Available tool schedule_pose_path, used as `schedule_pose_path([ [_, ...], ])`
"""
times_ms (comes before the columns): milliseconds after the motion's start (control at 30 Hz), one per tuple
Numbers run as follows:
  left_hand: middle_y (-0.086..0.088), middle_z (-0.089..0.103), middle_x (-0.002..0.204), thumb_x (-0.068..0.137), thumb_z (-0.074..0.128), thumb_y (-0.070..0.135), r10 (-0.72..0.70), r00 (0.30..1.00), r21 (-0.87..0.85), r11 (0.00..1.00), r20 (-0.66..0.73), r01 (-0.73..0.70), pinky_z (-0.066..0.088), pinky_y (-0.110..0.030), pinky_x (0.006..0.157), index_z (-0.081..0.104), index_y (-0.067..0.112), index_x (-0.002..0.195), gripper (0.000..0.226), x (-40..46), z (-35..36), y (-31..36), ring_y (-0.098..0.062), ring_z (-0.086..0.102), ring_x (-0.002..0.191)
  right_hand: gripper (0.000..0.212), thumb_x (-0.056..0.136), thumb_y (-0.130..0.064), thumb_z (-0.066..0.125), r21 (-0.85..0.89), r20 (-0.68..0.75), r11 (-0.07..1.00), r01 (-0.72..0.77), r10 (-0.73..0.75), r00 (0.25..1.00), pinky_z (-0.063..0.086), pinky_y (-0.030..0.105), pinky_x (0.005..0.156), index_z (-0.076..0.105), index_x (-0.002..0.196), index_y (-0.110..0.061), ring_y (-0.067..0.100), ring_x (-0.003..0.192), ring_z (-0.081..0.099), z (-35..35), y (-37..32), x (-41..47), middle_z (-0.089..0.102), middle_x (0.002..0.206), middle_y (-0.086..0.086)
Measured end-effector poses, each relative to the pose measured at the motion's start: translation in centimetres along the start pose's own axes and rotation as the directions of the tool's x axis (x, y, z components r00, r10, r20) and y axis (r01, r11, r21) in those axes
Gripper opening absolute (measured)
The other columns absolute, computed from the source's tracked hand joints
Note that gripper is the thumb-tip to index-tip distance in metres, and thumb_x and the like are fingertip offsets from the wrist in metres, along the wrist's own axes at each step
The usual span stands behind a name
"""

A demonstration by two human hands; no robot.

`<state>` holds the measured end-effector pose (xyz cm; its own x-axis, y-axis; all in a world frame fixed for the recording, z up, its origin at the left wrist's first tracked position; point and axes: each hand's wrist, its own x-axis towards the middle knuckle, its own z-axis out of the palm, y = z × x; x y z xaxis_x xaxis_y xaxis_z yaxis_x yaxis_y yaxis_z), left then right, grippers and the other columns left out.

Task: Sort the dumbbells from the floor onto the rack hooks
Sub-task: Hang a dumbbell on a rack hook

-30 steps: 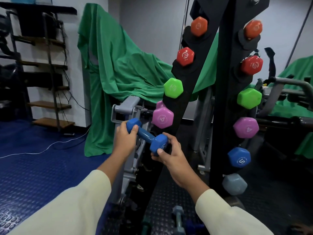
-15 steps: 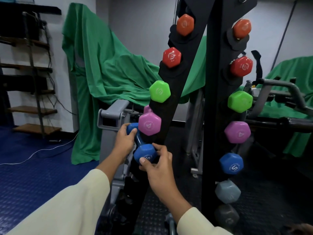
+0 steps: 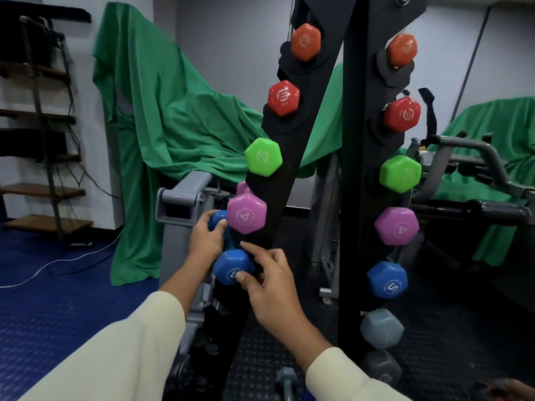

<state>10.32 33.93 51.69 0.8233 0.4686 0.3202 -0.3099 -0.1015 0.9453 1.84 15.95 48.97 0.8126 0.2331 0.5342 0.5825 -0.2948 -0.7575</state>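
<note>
Left hand (image 3: 206,241) and right hand (image 3: 270,280) gripping glossy hex-ended blue dumbbell (image 3: 231,266), black rack (image 3: 292,140)

Both hands have swung the blue dumbbell (image 3: 231,266) against the rack (image 3: 278,198).

Pretty even indoor light, soft, seems to come from overhead. Glossy highlights sit on the red dumbbell (image 3: 283,97) and the green one (image 3: 400,173). The black rack (image 3: 354,157) is so dark it loses detail, and the near floor (image 3: 451,337) on the right is murky. Wide-angle bending shows at the edges: the far left shelf (image 3: 43,117) leans. Everything looks a bit soft, compressed.
</note>
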Motion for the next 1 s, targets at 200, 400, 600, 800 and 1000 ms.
schedule_pose_path([
  [200,0.001,0.069,0.102,0.1,0.066,0.012,-0.012,1.0,-0.074,0.997,-0.028,0.01,0.058,-0.042,0.092,0.063,0.024,0.116,0.02,-0.4,0.1,-0.2,-0.019,0.067,0.091,0.053,0.099,-0.015,0.072,-0.048,0.055,0.992,0.113,-0.111,0.992,0.054,0.022,0.095,0.062,0.144,-0.041,0.005,0.09,0.06,-0.1,0.0,0.2,0.043,0.118,-0.025],
  [400,-0.01,0.071,0.106,0.097,0.067,0.006,-0.077,0.992,-0.013,0.997,0.101,0.079,0.054,-0.031,0.073,0.067,0.018,0.115,0.021,0.4,-0.1,1.4,-0.019,0.066,0.086,0.052,0.098,-0.013,0.074,-0.003,0.0,0.989,0.147,-0.147,0.989,0.059,0.031,0.092,0.063,0.145,-0.033,0.009,0.089,0.063,1.0,-0.1,0.9,0.046,0.118,-0.022],
  [600,-0.017,0.074,0.116,0.094,0.064,0.012,-0.141,0.972,-0.03,0.988,0.188,0.15,0.052,-0.042,0.092,0.066,0.008,0.136,0.042,0.0,0.0,1.8,-0.026,0.065,0.096,0.05,0.096,-0.017,0.076,-0.068,-0.094,0.977,0.205,-0.21,0.973,0.056,0.03,0.099,0.065,0.144,-0.025,0.008,0.113,0.061,0.7,0.7,0.2,0.047,0.123,-0.024],
  [800,0.002,0.072,0.07,0.104,0.047,0.002,-0.191,0.96,-0.208,0.95,0.203,0.233,0.05,-0.034,0.078,0.068,0.001,0.115,0.023,-0.9,1.6,1.7,-0.019,0.06,0.079,0.049,0.096,-0.021,0.078,-0.082,-0.111,0.973,0.216,-0.225,0.968,0.056,0.026,0.093,0.065,0.144,-0.021,0.009,0.109,0.062,0.8,1.1,0.0,0.049,0.125,-0.023],
  [1000,0.003,0.064,0.048,0.108,0.033,0.001,-0.209,0.91,-0.045,0.97,0.357,0.24,0.05,-0.017,0.044,0.055,0.008,0.08,0.037,-3.0,1.5,4.0,-0.007,0.062,0.043,0.05,0.094,-0.029,0.08,-0.069,-0.154,0.982,0.175,-0.183,0.971,0.058,0.025,0.083,0.066,0.141,-0.021,0.009,0.101,0.065,1.0,1.2,-0.2,0.053,0.119,-0.014],
])
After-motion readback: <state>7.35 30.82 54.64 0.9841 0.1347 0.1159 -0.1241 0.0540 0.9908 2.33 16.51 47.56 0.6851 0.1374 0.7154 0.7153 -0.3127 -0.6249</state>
